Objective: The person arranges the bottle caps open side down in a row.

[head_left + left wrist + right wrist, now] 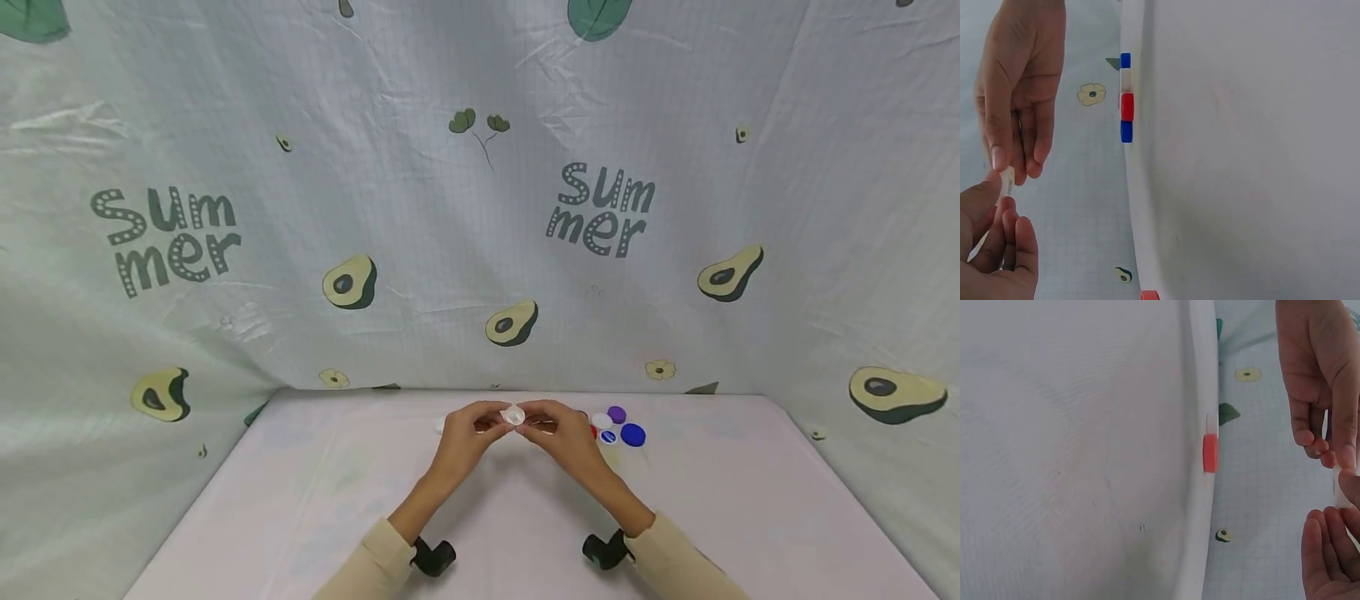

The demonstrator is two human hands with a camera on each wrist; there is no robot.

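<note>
So this little white cap [513,415] I've got looks like thin plastic: I'd guess next to no weight, pretty stiff, a bit slick on the smooth face, and hard to break unless you really squeeze. Best hold is probably the rim, light thumb-and-finger pressure on opposite edges. It's lower centre of the frame, held up off the bench [720,492], right between my hands. My left hand [463,437] pinches its left edge and my right hand [564,435] pinches the other, so they're close together, both on the cap. Further out, just beyond my right hand, there's a bunch of caps: a blue cap [633,435], a purple cap [617,414] and a few more. Something white [439,426] peeks out past my left hand, can't tell what.
</note>
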